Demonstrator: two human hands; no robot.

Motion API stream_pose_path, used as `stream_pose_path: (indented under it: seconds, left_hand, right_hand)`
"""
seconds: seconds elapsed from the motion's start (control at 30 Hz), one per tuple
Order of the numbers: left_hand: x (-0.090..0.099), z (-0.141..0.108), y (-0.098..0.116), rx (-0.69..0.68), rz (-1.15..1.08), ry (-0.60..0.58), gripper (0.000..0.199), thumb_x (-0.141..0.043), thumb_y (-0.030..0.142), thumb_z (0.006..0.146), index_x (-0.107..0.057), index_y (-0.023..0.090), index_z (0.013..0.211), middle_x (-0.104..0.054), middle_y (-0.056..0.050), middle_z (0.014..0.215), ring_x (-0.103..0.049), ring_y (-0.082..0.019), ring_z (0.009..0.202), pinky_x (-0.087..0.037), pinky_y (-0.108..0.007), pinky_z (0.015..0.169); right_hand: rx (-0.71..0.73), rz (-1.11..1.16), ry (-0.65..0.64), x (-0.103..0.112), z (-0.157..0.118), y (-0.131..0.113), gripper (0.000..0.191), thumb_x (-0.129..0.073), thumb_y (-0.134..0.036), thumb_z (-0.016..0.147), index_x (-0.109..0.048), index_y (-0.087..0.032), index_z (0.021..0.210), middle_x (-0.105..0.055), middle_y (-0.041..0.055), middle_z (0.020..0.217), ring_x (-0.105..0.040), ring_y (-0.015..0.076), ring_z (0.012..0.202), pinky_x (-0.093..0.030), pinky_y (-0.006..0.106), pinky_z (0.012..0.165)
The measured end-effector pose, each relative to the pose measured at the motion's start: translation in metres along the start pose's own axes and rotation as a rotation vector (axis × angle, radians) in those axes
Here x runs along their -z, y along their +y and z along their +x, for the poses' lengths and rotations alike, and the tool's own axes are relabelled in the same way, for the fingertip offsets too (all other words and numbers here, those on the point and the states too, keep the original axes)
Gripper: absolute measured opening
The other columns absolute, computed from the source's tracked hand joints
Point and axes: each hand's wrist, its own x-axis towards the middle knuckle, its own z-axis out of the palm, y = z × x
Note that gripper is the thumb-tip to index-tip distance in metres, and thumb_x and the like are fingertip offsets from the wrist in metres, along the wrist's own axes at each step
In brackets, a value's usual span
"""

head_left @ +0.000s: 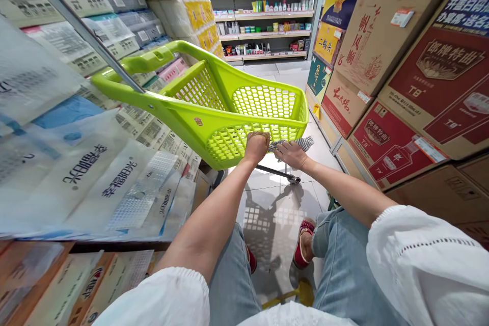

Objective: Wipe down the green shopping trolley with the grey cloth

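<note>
A bright green plastic shopping cart (183, 127) with lattice sides stands in front of me, turned sideways. At its near lower side, my left hand (256, 147) is closed in a fist. A grey-and-white striped cloth (305, 142) runs from that fist to my right hand (291, 154), whose fingers are closed over it. The cloth's far end sticks out to the right beyond the knuckles. Both hands are close together, against or just in front of the basket wall; contact with it cannot be made out. The palms are hidden.
Packed tissue bundles (103, 178) are stacked along the left. Cardboard liquor cartons (385, 51) form a wall on the right. Shelves of bottles and jars (267, 12) stand at the back. A cart caster (293, 179) rests on the tiled floor (263, 214); a yellow object (304, 293) lies between my legs.
</note>
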Motion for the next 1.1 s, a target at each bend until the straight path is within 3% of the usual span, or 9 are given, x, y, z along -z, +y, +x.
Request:
stream_pose_path:
  seconds: [0.17, 0.27, 0.4, 0.57, 0.67, 0.77, 0.97, 1.1]
  left_hand:
    - [-0.002, -0.001, 0.001, -0.006, 0.002, 0.007, 0.040, -0.033, 0.029, 0.095, -0.069, 0.013, 0.086, -0.070, -0.013, 0.084, -0.062, -0.024, 0.086, -0.038, -0.039, 0.086]
    - [-0.004, -0.001, 0.001, -0.016, -0.005, 0.019, 0.040, -0.032, 0.028, 0.095, -0.068, 0.014, 0.086, -0.069, -0.012, 0.084, -0.061, -0.024, 0.086, -0.037, -0.039, 0.086]
    - [-0.005, 0.001, 0.001, -0.037, -0.013, 0.022, 0.036, -0.035, 0.028, 0.094, -0.068, 0.014, 0.088, -0.069, -0.012, 0.085, -0.061, -0.024, 0.085, -0.038, -0.039, 0.085]
    - [-0.006, 0.002, 0.001, -0.024, 0.000, 0.019, 0.043, -0.030, 0.030, 0.096, -0.069, 0.014, 0.085, -0.069, -0.012, 0.082, -0.061, -0.023, 0.084, -0.038, -0.038, 0.086]
    - [-0.006, 0.002, 0.001, -0.027, 0.006, 0.021, 0.048, -0.026, 0.032, 0.097, -0.069, 0.014, 0.085, -0.069, -0.011, 0.081, -0.061, -0.021, 0.082, -0.038, -0.037, 0.086]
    - [-0.004, 0.002, 0.000, -0.032, 0.012, 0.001, 0.045, -0.028, 0.030, 0.097, -0.069, 0.014, 0.088, -0.070, -0.012, 0.084, -0.061, -0.022, 0.083, -0.038, -0.037, 0.086]
    - [0.006, -0.005, 0.001, -0.075, -0.024, -0.037, 0.035, -0.032, 0.025, 0.095, -0.065, 0.014, 0.094, -0.069, -0.012, 0.088, -0.061, -0.021, 0.086, -0.039, -0.036, 0.085]
    - [0.016, -0.018, -0.007, -0.105, -0.036, -0.004, 0.038, -0.030, 0.028, 0.097, -0.065, 0.016, 0.093, -0.068, -0.011, 0.084, -0.060, -0.019, 0.082, -0.039, -0.034, 0.084]
  right_hand:
    - [-0.186, -0.039, 0.193, 0.042, 0.024, 0.025, 0.029, -0.037, -0.024, 0.096, -0.058, -0.021, 0.116, -0.059, 0.0101, 0.120, -0.048, 0.0212, 0.098, -0.030, 0.035, 0.078]
    - [-0.260, -0.050, 0.261, 0.052, 0.031, 0.033, 0.030, -0.038, -0.024, 0.096, -0.057, -0.023, 0.119, -0.058, 0.0092, 0.122, -0.047, 0.0217, 0.100, -0.031, 0.036, 0.080]
    - [-0.214, -0.044, 0.204, 0.033, 0.025, 0.025, 0.029, -0.037, -0.024, 0.096, -0.059, -0.022, 0.116, -0.059, 0.0098, 0.120, -0.048, 0.0214, 0.098, -0.031, 0.036, 0.079]
    - [-0.065, -0.019, -0.012, 0.000, 0.002, 0.000, 0.030, -0.034, -0.020, 0.096, -0.060, -0.019, 0.112, -0.061, 0.0115, 0.114, -0.049, 0.0219, 0.096, -0.030, 0.036, 0.076]
    - [-0.037, 0.001, -0.087, -0.004, -0.002, -0.007, 0.029, -0.035, -0.017, 0.095, -0.059, -0.018, 0.111, -0.062, 0.0110, 0.111, -0.049, 0.0220, 0.096, -0.030, 0.035, 0.076]
    - [-0.082, 0.004, -0.045, 0.012, 0.010, 0.001, 0.029, -0.035, -0.020, 0.096, -0.060, -0.018, 0.111, -0.061, 0.0114, 0.112, -0.049, 0.0221, 0.096, -0.030, 0.035, 0.076]
    - [-0.283, -0.041, 0.197, 0.066, 0.039, 0.023, 0.033, -0.039, -0.023, 0.094, -0.056, -0.022, 0.121, -0.056, 0.0106, 0.123, -0.046, 0.0242, 0.099, -0.030, 0.037, 0.080]
    - [-0.287, -0.016, 0.216, 0.075, 0.041, 0.020, 0.033, -0.042, -0.021, 0.091, -0.058, -0.022, 0.120, -0.057, 0.0099, 0.122, -0.045, 0.0244, 0.100, -0.031, 0.037, 0.081]
